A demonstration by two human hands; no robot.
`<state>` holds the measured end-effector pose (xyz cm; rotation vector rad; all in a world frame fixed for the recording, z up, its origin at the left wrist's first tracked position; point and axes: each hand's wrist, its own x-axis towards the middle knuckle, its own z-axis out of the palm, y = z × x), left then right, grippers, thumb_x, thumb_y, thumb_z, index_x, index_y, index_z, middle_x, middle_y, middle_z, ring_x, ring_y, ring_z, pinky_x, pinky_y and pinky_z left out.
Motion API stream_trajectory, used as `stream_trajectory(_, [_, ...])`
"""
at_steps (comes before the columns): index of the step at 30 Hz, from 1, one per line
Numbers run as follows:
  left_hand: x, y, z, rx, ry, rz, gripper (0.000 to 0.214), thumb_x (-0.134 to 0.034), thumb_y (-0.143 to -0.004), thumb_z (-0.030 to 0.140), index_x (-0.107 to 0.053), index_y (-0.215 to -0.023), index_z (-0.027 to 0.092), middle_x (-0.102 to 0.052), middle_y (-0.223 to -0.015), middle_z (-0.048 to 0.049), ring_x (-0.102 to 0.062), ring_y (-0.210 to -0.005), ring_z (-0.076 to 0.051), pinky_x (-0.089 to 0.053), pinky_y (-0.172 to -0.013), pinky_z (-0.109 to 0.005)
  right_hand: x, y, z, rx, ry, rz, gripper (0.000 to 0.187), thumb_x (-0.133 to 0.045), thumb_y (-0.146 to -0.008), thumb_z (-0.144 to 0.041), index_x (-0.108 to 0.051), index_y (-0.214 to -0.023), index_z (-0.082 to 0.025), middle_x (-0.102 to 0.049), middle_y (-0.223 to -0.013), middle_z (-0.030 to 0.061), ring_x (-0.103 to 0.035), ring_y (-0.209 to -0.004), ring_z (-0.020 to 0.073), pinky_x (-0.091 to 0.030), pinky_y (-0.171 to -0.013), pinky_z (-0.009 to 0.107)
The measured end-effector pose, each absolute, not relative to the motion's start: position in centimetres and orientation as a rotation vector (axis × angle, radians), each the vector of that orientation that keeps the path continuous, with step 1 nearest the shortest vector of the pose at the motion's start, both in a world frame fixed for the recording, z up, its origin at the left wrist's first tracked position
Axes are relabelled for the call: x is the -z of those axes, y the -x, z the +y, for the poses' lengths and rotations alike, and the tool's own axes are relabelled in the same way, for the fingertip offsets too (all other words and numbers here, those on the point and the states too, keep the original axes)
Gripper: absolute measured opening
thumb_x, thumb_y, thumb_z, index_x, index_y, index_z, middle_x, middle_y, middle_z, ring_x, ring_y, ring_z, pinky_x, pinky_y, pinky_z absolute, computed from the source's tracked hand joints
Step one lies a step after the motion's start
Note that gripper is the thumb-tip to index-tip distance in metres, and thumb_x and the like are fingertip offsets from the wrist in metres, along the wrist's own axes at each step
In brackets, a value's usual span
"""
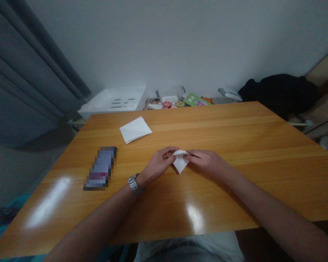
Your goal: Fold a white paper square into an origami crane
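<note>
A small folded white paper (pixel 180 163) is between my two hands over the middle of the wooden table (pixel 235 134), one pointed corner facing me. Its upper edge carries a row of small dark marks. My left hand (pixel 161 162) pinches the paper's left side with thumb and fingers. On the right side, my right hand (pixel 206 160) grips it the same way, its fingertips partly hidden by the paper. A metal watch (pixel 135 184) is on my left wrist.
Left of my hands lies a phone (pixel 101 169) with a blurred screen. Behind it rests a small stack of white paper sheets (pixel 136 130). Past the far edge are a white plastic tray (pixel 114 100), a green packet (pixel 195 100) and a black cloth-like heap (pixel 280 92).
</note>
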<state>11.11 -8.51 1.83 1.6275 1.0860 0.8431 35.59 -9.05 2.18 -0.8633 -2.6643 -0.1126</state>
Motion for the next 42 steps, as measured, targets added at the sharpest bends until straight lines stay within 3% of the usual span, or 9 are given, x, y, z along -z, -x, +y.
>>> stream_trajectory(5, [-2.4, -10.9, -8.7, -0.879, -1.526, 1.067, 0.035, -0.043, -0.097, 0.033, -0.069, -0.114, 0.016, -0.071, -0.117, -0.0096, -0.067, -0.104, -0.022, -0.055, -0.085, -0.033, -2.2, -35.6, -9.2, 0.16, 0.803, -2.652, 0.03, -0.056, -0.094, -0.009, -0.066, -0.121, -0.018, -0.07, -0.118, 0.0135, -0.07, -0.098, 0.0232, -0.058, -0.078, 0.034])
stream_trajectory(10, [-2.0, -11.4, -8.6, -0.936, -1.533, 1.183, 0.039, -0.055, -0.093, 0.051, -0.068, -0.093, 0.014, -0.071, -0.092, -0.0067, -0.065, -0.084, -0.018, -0.051, -0.072, -0.027, -2.5, -35.0, -9.5, 0.171, 0.735, -2.689, 0.028, -0.058, -0.093, -0.008, -0.068, -0.117, -0.017, -0.069, -0.122, 0.0138, -0.07, -0.098, 0.023, -0.059, -0.08, 0.035])
stream_trajectory(19, [-0.8, -11.1, -8.2, -0.965, -1.396, 1.121, 0.032, -0.067, -0.085, 0.046, -0.065, -0.094, 0.014, -0.068, -0.089, -0.005, -0.061, -0.077, -0.014, -0.047, -0.067, -0.023, -2.1, -34.5, -9.7, 0.17, 0.791, -2.724, 0.019, -0.054, -0.097, -0.016, -0.068, -0.11, -0.017, -0.066, -0.124, 0.0131, -0.067, -0.099, 0.0227, -0.057, -0.08, 0.035])
stream_trajectory(24, [-0.5, -11.0, -8.0, -1.031, -1.287, 1.108, 0.03, -0.071, -0.082, 0.038, -0.064, -0.099, 0.015, -0.068, -0.093, -0.0059, -0.062, -0.078, -0.014, -0.048, -0.067, -0.023, -2.1, -35.0, -9.6, 0.113, 0.799, -2.7, 0.028, -0.055, -0.096, -0.014, -0.065, -0.121, -0.024, -0.061, -0.136, 0.0113, -0.068, -0.103, 0.023, -0.057, -0.08, 0.034])
stream_trajectory(27, [-0.4, -10.9, -7.9, -1.087, -1.277, 1.098, 0.028, -0.073, -0.082, 0.034, -0.063, -0.101, 0.015, -0.066, -0.096, -0.0055, -0.062, -0.081, -0.014, -0.048, -0.068, -0.022, -2.4, -35.3, -9.5, -0.059, 0.808, -2.605, 0.03, -0.052, -0.096, -0.013, -0.066, -0.12, -0.025, -0.059, -0.14, 0.0097, -0.066, -0.112, 0.0223, -0.056, -0.087, 0.035])
stream_trajectory(30, [-0.5, -10.8, -8.0, -1.094, -1.294, 1.056, 0.036, -0.074, -0.082, 0.032, -0.062, -0.113, 0.017, -0.063, -0.099, -0.0045, -0.062, -0.082, -0.013, -0.049, -0.068, -0.021, -2.3, -35.1, -9.3, -0.288, 0.882, -2.349, 0.024, -0.049, -0.096, -0.013, -0.069, -0.106, -0.022, -0.067, -0.121, 0.0093, -0.066, -0.106, 0.0199, -0.054, -0.09, 0.034])
stream_trajectory(33, [-0.6, -11.0, -8.2, -1.071, -1.287, 1.018, 0.044, -0.075, -0.082, 0.033, -0.059, -0.12, 0.019, -0.061, -0.099, -0.0037, -0.062, -0.078, -0.012, -0.049, -0.065, -0.021, -2.0, -34.6, -9.2, -0.526, 1.034, -2.073, 0.017, -0.053, -0.096, -0.023, -0.067, -0.105, -0.021, -0.069, -0.107, 0.0094, -0.067, -0.096, 0.0206, -0.055, -0.085, 0.035])
stream_trajectory(37, [-0.5, -11.4, -8.5, -1.054, -1.323, 1.002, 0.041, -0.075, -0.082, 0.032, -0.059, -0.117, 0.018, -0.062, -0.1, -0.0046, -0.063, -0.082, -0.013, -0.051, -0.069, -0.023, -1.6, -33.7, -9.4, -0.995, 1.128, -1.836, 0.028, -0.06, -0.093, -0.039, -0.064, -0.114, -0.021, -0.071, -0.111, 0.0101, -0.069, -0.094, 0.022, -0.056, -0.08, 0.035])
stream_trajectory(42, [-0.4, -11.8, -8.7, -1.029, -1.359, 0.994, 0.039, -0.074, -0.083, 0.03, -0.059, -0.117, 0.018, -0.061, -0.101, -0.0046, -0.063, -0.084, -0.013, -0.052, -0.071, -0.023, -1.5, -33.3, -9.6, -1.233, 1.138, -1.82, 0.026, -0.06, -0.093, -0.041, -0.069, -0.103, -0.019, -0.074, -0.099, 0.0075, -0.069, -0.087, 0.0205, -0.053, -0.08, 0.033])
